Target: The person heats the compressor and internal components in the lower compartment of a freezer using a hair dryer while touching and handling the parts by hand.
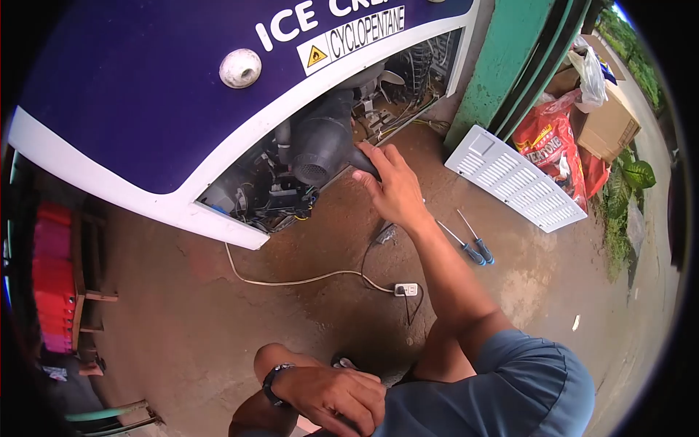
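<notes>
My right hand (391,182) is wrapped round the handle of a black blower (320,138), which looks like a hair dryer. The blower lies in the open lower compartment of a blue and white freezer (145,95), among wires and machine parts. My left hand (338,397), with a watch on its wrist, rests near my knee, its fingers bent downward; what they touch, if anything, is hidden. A cord runs down from the blower side to a white socket block (405,290) on the wet floor.
Two blue-handled screwdrivers (478,253) lie on the floor to the right. Beyond them a white vented panel (515,178) leans near a green post (502,65). Red bags (551,142) and a cardboard box (610,124) are at the right. Red stacked items (54,280) stand at the left.
</notes>
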Available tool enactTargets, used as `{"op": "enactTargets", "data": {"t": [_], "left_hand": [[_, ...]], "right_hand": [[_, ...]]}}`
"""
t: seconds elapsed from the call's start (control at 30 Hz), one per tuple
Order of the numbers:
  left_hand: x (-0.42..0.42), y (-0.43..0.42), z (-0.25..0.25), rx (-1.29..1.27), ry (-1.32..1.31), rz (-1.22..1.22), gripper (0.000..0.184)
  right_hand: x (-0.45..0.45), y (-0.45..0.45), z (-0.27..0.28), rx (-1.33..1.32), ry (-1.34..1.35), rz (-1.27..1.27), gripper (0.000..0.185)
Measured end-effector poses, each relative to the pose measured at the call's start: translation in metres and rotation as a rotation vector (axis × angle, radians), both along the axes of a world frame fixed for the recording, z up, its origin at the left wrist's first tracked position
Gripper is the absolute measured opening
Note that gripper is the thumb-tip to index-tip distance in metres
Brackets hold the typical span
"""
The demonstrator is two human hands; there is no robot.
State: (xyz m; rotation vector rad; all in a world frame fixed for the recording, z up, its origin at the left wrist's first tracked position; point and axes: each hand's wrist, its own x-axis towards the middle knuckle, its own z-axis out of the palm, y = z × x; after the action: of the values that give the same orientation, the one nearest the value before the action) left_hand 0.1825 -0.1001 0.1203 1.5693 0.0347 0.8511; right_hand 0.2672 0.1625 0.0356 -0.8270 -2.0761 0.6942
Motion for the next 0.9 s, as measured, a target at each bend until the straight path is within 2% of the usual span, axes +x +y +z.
{"op": "enactTargets", "data": {"t": [0.03, 0.07, 0.13, 0.17, 0.2, 0.27, 0.4, 0.5, 0.57, 0.67, 0.7, 0.8, 0.83, 0.9], "left_hand": [[0.0, 0.002, 0.004, 0.086, 0.02, 0.212, 0.011], [0.001, 0.004, 0.007, 0.169, 0.037, 0.423, 0.017], [0.006, 0.005, 0.01, 0.032, -0.05, 0.866, 0.017], [0.019, 0.012, 0.015, -0.023, -0.18, 1.006, 0.014], [0.037, 0.021, 0.024, -0.077, -0.31, 1.149, 0.019], [0.061, 0.038, 0.048, -0.093, -0.49, 1.108, 0.018], [0.095, 0.06, 0.059, -0.139, -0.743, 0.592, 0.014], [0.136, 0.073, 0.051, -0.166, -1.06, 0.362, 0.017], [0.125, 0.072, 0.047, -0.237, -1.007, 0.301, 0.016], [0.106, 0.082, 0.038, -0.008, -0.838, 0.313, 0.016], [0.103, 0.072, 0.034, -0.102, -0.772, 0.286, 0.016], [0.055, 0.06, 0.015, -0.123, -0.324, 0.195, 0.012], [0.033, 0.06, 0.005, -0.028, -0.138, 0.177, 0.016], [-0.025, 0.056, 0.011, 0.107, 0.23, 0.373, 0.023]], "right_hand": [[-0.001, 0.001, 0.001, -0.013, 0.003, 0.022, 0.046], [-0.001, 0.001, 0.0, -0.008, 0.015, 0.012, 0.046], [0.001, 0.001, -0.002, -0.023, 0.005, 0.035, 0.046], [0.0, 0.001, -0.004, -0.01, 0.009, 0.017, 0.046], [0.0, 0.0, -0.007, 0.001, 0.014, 0.001, 0.046], [-0.001, -0.001, -0.005, -0.044, -0.018, 0.019, 0.045], [0.001, -0.002, -0.009, 0.006, -0.002, -0.014, 0.045], [0.0, 0.003, -0.006, 0.01, 0.007, -0.009, 0.045], [-0.002, -0.001, -0.006, -0.012, 0.008, 0.0, 0.045], [-0.004, 0.004, -0.005, 0.02, 0.008, 0.006, 0.046], [-0.002, 0.004, -0.005, 0.008, 0.012, 0.01, 0.046], [0.004, 0.007, -0.004, 0.065, 0.025, -0.013, 0.047], [0.005, 0.006, -0.003, 0.06, 0.024, -0.005, 0.047], [0.008, 0.006, 0.002, 0.017, 0.007, 0.005, 0.046]]}}
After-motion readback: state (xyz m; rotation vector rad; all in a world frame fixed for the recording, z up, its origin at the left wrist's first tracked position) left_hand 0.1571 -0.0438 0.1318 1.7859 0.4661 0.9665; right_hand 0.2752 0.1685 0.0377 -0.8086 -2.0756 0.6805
